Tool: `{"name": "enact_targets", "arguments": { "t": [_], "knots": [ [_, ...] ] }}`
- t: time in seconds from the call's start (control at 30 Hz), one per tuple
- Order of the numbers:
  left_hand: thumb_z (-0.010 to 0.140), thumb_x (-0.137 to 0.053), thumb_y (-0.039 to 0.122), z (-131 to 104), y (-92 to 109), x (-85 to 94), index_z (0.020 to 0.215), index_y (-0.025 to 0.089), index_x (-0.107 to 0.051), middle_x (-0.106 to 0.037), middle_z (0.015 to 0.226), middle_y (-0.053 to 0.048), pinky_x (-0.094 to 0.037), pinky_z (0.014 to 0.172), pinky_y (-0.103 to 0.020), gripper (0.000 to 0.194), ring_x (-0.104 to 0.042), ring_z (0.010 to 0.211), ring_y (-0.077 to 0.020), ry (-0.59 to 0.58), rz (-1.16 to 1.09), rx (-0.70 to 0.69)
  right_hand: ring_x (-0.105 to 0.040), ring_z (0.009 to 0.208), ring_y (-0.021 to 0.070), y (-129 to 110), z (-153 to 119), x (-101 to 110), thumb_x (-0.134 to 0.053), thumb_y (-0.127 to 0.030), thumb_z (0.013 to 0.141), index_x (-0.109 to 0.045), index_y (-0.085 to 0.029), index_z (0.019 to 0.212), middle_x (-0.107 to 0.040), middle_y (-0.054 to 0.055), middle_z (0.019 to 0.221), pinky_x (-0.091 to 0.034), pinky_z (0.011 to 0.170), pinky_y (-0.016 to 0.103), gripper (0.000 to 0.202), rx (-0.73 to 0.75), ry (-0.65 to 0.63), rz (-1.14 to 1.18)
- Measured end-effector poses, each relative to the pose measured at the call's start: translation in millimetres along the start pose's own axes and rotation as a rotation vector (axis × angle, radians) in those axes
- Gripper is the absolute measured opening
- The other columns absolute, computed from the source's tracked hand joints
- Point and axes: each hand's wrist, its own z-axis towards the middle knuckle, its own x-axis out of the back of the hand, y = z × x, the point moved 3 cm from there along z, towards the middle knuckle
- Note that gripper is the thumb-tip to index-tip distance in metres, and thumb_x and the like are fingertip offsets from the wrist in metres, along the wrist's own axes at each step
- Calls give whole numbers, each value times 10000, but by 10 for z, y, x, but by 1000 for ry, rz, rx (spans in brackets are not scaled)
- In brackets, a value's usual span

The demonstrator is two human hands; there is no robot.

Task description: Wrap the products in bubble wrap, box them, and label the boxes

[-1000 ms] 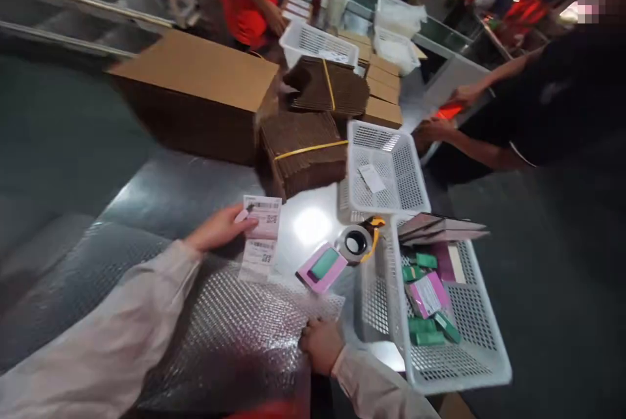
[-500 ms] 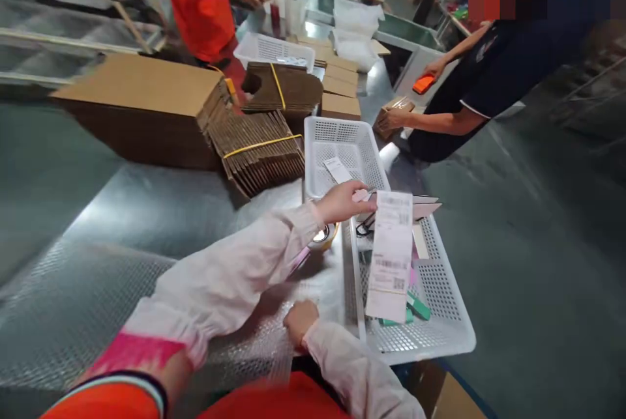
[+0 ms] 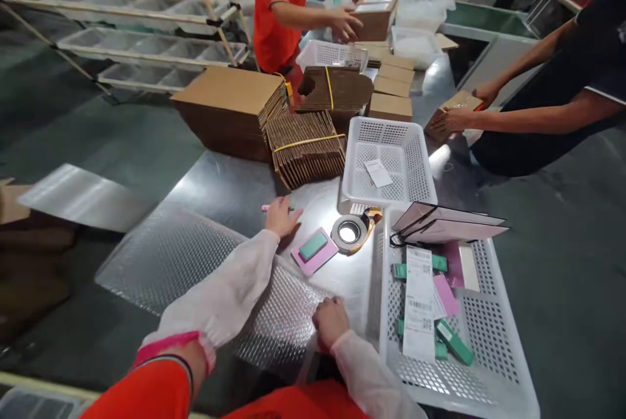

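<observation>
My left hand (image 3: 282, 217) reaches over the metal table, thumb apart from the fingers, fingertips over a thin pink pen-like stick (image 3: 265, 208). To its right lie a pink card with a small green box (image 3: 313, 245) on top, and a tape roll in a dispenser (image 3: 349, 232). My right hand (image 3: 331, 321) is curled closed at the right edge of the bubble wrap (image 3: 288, 305); what it holds, if anything, is hidden. A long printed label (image 3: 419, 305) lies over green boxes (image 3: 454, 342) in the near white basket (image 3: 489, 360), beside pale pink paper bags (image 3: 450, 223).
A second white basket (image 3: 349, 174) with a paper slip (image 3: 378, 173) stands beyond. Folded cardboard (image 3: 306, 145) bound with yellow straps and a carton stack (image 3: 225, 103) stand to the left. Two co-workers handle boxes (image 3: 374, 15) across the table and at the right.
My left hand has left the long label, which now lies in the near basket, and has moved left to the pink stick. My right hand stays near the bubble wrap. The view has turned left.
</observation>
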Motion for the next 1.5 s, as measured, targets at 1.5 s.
{"name": "enact_targets", "arguments": {
  "t": [1.5],
  "knots": [
    [806,-603,463,-2012,529,48,1348,124,-477,-576,1326,-193,-425,1030,-530,652,-529,1220,-349,195,-69,218,-549,1204,267,0,-176,273,-447,-171,975,-592,-72,1232,-560,181,1342,-432,1013,497,312,178,-18,-172]
  ]
}}
